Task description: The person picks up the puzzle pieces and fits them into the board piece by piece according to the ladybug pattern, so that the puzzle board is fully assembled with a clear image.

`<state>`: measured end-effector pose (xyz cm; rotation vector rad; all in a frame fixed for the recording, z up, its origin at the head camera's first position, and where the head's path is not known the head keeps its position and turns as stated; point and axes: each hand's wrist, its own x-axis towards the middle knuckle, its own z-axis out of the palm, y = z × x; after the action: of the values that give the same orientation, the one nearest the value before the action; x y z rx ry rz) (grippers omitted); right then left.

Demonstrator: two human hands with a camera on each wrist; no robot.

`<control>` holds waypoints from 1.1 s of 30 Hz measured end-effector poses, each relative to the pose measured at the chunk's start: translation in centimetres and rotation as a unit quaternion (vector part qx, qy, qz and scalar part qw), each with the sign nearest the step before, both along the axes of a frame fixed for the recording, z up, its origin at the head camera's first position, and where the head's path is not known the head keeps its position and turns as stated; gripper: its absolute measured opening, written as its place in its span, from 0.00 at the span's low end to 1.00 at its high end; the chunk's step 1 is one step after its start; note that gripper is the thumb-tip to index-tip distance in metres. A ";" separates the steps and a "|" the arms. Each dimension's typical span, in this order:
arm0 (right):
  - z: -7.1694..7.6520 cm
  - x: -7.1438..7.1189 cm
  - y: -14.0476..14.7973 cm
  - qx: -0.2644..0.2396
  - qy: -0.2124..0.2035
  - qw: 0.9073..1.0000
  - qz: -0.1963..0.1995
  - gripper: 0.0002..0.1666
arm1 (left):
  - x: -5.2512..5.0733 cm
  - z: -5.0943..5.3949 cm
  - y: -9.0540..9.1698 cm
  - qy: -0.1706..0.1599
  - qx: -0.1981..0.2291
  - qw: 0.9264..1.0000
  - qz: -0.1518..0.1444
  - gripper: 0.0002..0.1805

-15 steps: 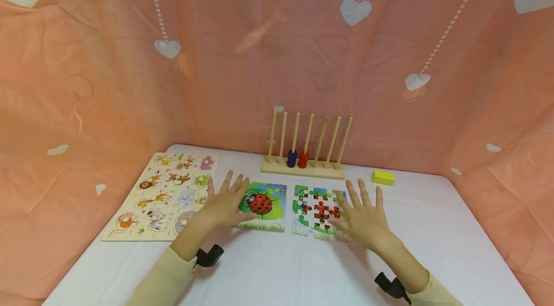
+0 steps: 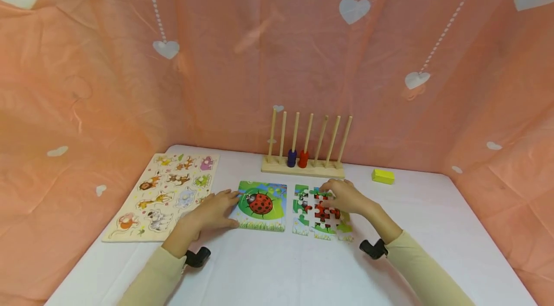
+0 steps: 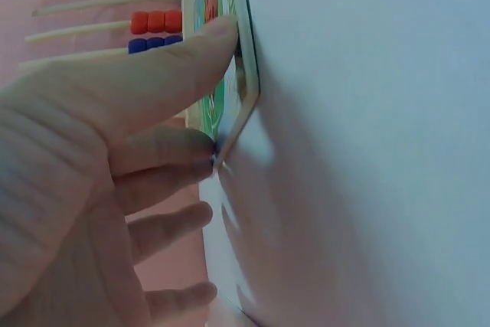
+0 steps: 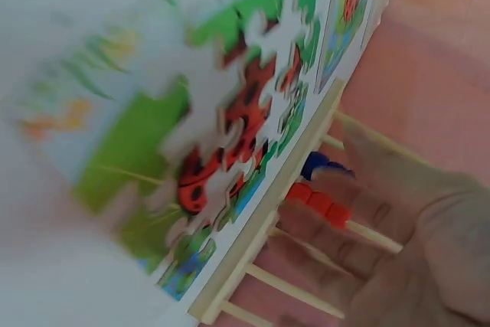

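Note:
The left hand (image 2: 211,212) is at the left edge of the ladybug board (image 2: 261,206), its fingers relaxed and spread; in the left wrist view the thumb and a finger of the hand (image 3: 130,151) are at the board's edge. Above the right part of the separated puzzle pieces (image 2: 321,212) is the right hand (image 2: 352,197), fingers bent loosely downward. In the right wrist view nothing shows between the fingers of this hand (image 4: 398,243), and the pieces (image 4: 249,101) lie flat with gaps between them.
Behind the puzzles stands a wooden rack (image 2: 277,167) with upright pegs, blue beads (image 2: 292,158) and red beads (image 2: 303,159). An animal board (image 2: 144,195) lies at the left. A yellow block (image 2: 383,176) is at the back right, near the draped cloth.
The right hand has moved left and over the pieces, its spread fingers now bent down. The left hand has moved slightly left and lower, to the ladybug board's edge, its fingers less spread.

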<state>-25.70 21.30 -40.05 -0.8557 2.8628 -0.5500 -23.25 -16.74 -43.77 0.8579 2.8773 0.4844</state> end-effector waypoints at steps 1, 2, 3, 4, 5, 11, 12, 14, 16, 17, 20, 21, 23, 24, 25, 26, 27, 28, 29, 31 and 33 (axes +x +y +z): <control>0.0 -0.6 -0.3 -0.010 -0.020 1.000 0.010 0.19 | 0.0 -0.1 -0.1 0.002 0.000 1.000 -0.005 0.40; 0.0 -1.2 -0.7 -0.018 -0.039 0.999 0.017 0.18 | -0.1 -0.2 -0.2 0.000 0.003 1.000 -0.007 0.40; 0.0 -1.7 -1.1 -0.022 -0.055 0.998 0.021 0.18 | -0.1 -0.2 -0.3 0.000 0.005 1.000 -0.010 0.41; 0.0 -2.1 -1.6 -0.024 -0.069 0.997 0.023 0.19 | -0.1 -0.2 -0.4 -0.002 0.008 1.000 -0.011 0.41; 0.0 -2.6 -2.1 -0.022 -0.078 0.996 0.025 0.20 | -0.1 -0.3 -0.5 -0.004 0.011 1.000 -0.012 0.41; -0.8 -4.4 -4.9 0.023 -0.075 0.997 0.024 0.29 | -0.3 -0.3 -0.7 -0.006 0.012 1.000 -0.011 0.42; -1.0 -4.6 -5.2 0.029 -0.074 0.997 0.019 0.30 | -0.3 -0.3 -0.6 -0.006 0.010 1.000 -0.011 0.43; -1.2 -5.0 -5.8 0.038 -0.073 0.997 0.005 0.31 | -0.4 -0.3 -0.6 -0.006 0.007 1.000 -0.010 0.43; -1.3 -5.2 -6.2 0.044 -0.074 0.996 -0.006 0.32 | -0.4 -0.3 -0.6 -0.011 0.008 1.000 -0.007 0.43; -1.3 -5.3 -6.4 0.047 -0.073 0.996 -0.011 0.32 | -0.4 -0.3 -0.6 -0.014 0.008 1.000 -0.006 0.43; -1.4 -5.4 -6.6 0.054 -0.067 0.996 -0.013 0.32 | -0.3 -0.2 -0.5 -0.019 0.009 1.000 -0.002 0.43; -1.5 -5.5 -6.6 0.056 -0.066 0.996 -0.013 0.31 | -0.3 -0.2 -0.6 -0.020 0.009 1.000 0.000 0.43; -1.5 -5.5 -6.6 0.062 -0.060 0.996 -0.010 0.30 | -0.3 -0.1 -0.6 -0.021 0.007 1.000 0.001 0.43; -1.5 -5.6 -6.6 0.065 -0.058 0.996 -0.009 0.29 | -0.3 -0.1 -0.6 -0.020 0.006 1.000 0.000 0.43; -1.5 -5.6 -6.6 0.066 -0.055 0.996 -0.009 0.28 | -0.3 -0.2 -0.6 -0.019 0.005 1.000 -0.001 0.43; -1.5 -5.6 -6.6 0.068 -0.055 0.996 -0.010 0.27 | -0.3 -0.2 -0.6 -0.019 0.005 1.000 -0.001 0.43; -1.5 -5.6 -6.6 0.068 -0.054 0.996 -0.010 0.26 | -0.3 -0.2 -0.6 -0.019 0.004 1.000 -0.002 0.43; -1.5 -5.7 -6.6 0.067 -0.054 0.996 -0.010 0.26 | -0.3 -0.2 -0.6 -0.019 0.004 1.000 -0.002 0.43; -1.5 -5.7 -6.5 0.064 -0.055 0.996 -0.009 0.25 | -0.3 -0.2 -0.6 -0.020 0.004 1.000 -0.001 0.43; -1.6 -5.8 -6.4 0.053 -0.060 0.997 -0.007 0.26 | -0.3 -0.2 -0.6 -0.022 0.005 1.000 0.002 0.43; -1.6 -5.8 -6.2 0.040 -0.063 0.997 -0.005 0.26 | -0.3 -0.2 -0.5 -0.022 0.004 1.000 0.005 0.43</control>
<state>-31.50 15.10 -41.64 -0.7660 2.7549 -0.4683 -23.59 -17.28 -43.97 0.8245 2.8417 0.5103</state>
